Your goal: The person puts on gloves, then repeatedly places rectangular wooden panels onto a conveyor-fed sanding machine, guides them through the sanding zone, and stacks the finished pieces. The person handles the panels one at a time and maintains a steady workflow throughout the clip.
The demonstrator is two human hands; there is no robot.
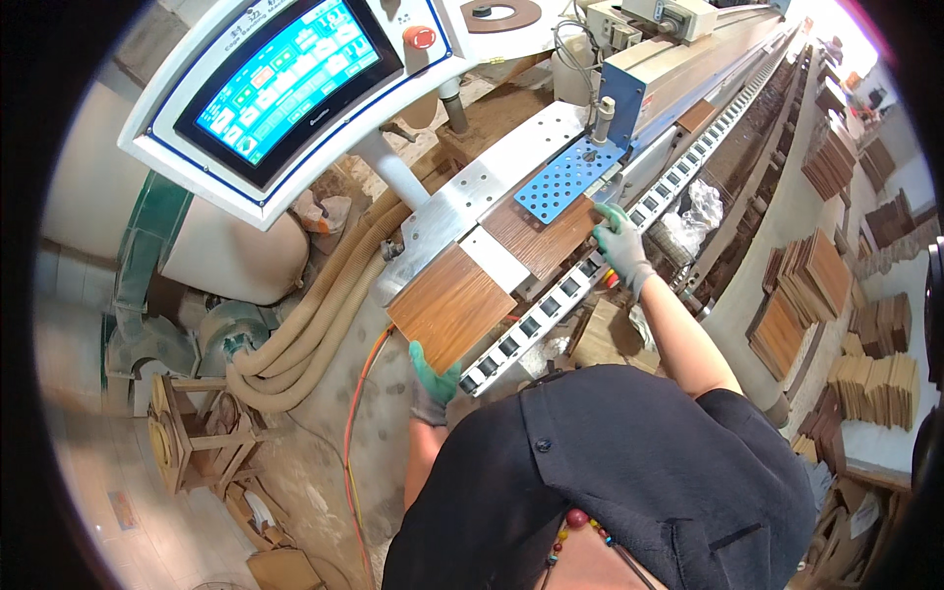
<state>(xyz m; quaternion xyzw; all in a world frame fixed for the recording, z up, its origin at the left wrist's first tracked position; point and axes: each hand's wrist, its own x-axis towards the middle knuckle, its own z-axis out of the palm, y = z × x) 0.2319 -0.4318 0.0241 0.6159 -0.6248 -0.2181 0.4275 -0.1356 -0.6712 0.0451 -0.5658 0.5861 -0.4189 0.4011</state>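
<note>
At seven o'clock the left hand [434,382] cupped the near board [452,307], finger closure unclear; at two, the right hand [621,246], fingers half spread, touched the far board [539,239].

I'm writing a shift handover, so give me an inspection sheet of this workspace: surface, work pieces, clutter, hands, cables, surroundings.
Surface: metal table, dotted with holes, partly covered by boards.
Work pieces: nearer brown board at the table's near end; farther brown board partly under a blue plate.
Clutter: crumpled clear plastic beyond the white track.
Hands: gloved left hand at the nearer board's edge, gloved right hand at the farther board's corner; how firmly the fingers grip is unclear.
Cables: orange cord running down to the floor; thick beige hoses beside the table.
Surroundings: lit screen upper left; stacked boards at right.
</note>
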